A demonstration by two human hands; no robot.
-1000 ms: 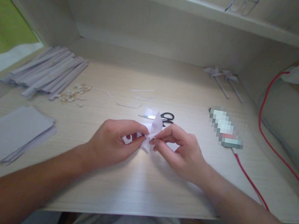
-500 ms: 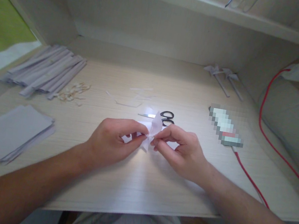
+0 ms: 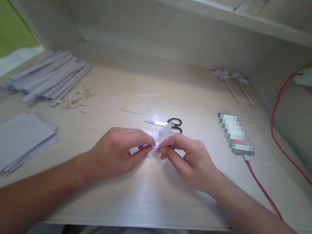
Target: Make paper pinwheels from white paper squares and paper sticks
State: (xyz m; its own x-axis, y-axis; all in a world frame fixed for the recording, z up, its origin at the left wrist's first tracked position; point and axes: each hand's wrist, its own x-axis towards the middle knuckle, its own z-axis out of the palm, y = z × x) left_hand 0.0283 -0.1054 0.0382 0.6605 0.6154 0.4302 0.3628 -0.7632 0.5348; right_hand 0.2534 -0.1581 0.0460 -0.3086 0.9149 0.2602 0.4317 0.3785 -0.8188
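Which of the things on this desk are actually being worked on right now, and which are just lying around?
In use:
- folded white paper piece, pinched between left hand and right hand

Lying about:
- scissors, just behind the hands
- stack of paper sheets
- bundle of rolled paper sticks
- small pale bits beside the bundle
- two finished paper pinwheels
- red cable

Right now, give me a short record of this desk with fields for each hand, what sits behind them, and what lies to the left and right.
left hand: pinching the folded white paper
right hand: pinching the same paper from the other side
behind hands: scissors, black handles, flat on the desk
left side: sheet stack; paper strips
right side: red cable
back right: two paper pinwheels
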